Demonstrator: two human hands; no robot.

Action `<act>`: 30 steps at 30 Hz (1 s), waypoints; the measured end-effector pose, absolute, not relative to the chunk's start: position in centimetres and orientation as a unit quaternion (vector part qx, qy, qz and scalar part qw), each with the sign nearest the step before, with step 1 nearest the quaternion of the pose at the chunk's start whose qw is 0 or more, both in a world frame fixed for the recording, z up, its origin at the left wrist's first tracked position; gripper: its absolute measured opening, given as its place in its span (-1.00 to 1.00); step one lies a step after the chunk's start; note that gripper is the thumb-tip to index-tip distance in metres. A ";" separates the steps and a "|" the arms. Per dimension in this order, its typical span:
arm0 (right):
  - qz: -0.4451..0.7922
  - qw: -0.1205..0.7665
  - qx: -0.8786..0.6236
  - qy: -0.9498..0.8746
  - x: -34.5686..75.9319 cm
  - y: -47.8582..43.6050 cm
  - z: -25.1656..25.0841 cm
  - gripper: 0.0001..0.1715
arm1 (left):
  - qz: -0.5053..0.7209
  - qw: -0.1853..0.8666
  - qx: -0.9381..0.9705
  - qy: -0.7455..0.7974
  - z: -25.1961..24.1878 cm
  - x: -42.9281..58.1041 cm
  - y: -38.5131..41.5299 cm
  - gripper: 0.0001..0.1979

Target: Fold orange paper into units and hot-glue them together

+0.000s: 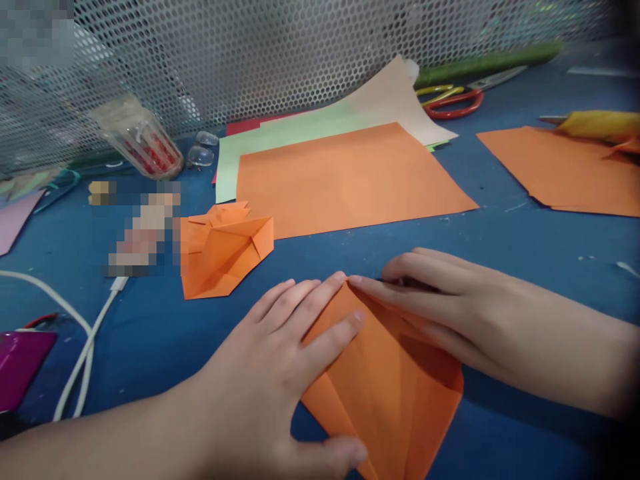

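Note:
A folded sheet of orange paper [385, 380] with creases lies on the blue table in front of me, its pointed corner facing away. My left hand [290, 353] rests flat on its left side, fingers spread, index fingertip on the paper and thumb near its lower edge. On the right side, my right hand [450, 300] grips the raised edge close to the point; its thumb is hidden. The fingertips of both hands nearly meet at that point. Beyond my left hand sits a folded orange paper piece [225, 250] with several flaps.
A flat orange sheet [345, 180] tops green and cream paper at the back. Further right are scissors [455, 103], more orange sheets [565, 177] and a yellow-handled tool [600, 125]. A clear jar [145, 143], a white cable [87, 360] and a purple object [25, 367] occupy the left.

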State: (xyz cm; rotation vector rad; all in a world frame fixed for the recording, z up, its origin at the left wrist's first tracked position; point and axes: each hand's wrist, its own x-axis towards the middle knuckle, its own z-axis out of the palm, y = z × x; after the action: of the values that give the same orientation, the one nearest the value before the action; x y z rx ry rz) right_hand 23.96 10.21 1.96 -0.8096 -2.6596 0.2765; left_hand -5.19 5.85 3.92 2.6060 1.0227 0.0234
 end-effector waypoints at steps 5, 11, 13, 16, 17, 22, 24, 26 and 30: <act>0.200 0.202 -0.315 -0.906 24.2 10.5 1.9 -0.42 | 0.022 0.174 0.920 0.352 3.8 -5.3 6.3 0.00; 0.174 0.283 -0.356 -0.873 24.2 10.9 1.7 -0.54 | 0.010 0.164 0.921 0.352 3.9 -5.3 6.3 0.02; 0.159 0.286 -0.357 -0.875 24.3 10.8 1.5 -0.56 | 0.004 0.169 0.919 0.355 4.0 -5.2 6.3 0.05; 0.154 0.277 -0.346 -0.883 24.5 10.5 1.3 -0.58 | 0.002 0.176 0.919 0.354 4.1 -5.1 6.3 0.02; 0.158 0.274 -0.341 -0.885 24.6 10.4 1.2 -0.57 | 0.003 0.177 0.919 0.354 4.1 -5.1 6.3 0.01; 0.176 0.241 -0.310 -0.903 24.9 10.3 1.3 -0.50 | 0.008 0.182 0.918 0.353 4.0 -5.1 6.3 0.02; 0.155 0.230 -0.285 -0.918 24.8 10.5 1.6 -0.43 | 0.012 0.181 0.919 0.349 3.8 -5.2 6.4 0.03; 0.131 0.215 -0.258 -0.933 24.6 10.7 1.9 -0.34 | 0.016 0.179 0.921 0.345 3.7 -5.2 6.4 0.02; 0.071 0.180 -0.226 -0.955 24.7 10.8 1.9 -0.38 | 0.020 0.182 0.918 0.351 3.5 -5.2 6.3 -0.02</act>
State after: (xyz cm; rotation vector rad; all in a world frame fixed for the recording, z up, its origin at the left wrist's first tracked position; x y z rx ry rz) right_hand 24.73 10.78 1.91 -0.6376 -2.6985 0.1996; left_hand -5.18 6.25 3.50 2.5920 0.9922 0.0570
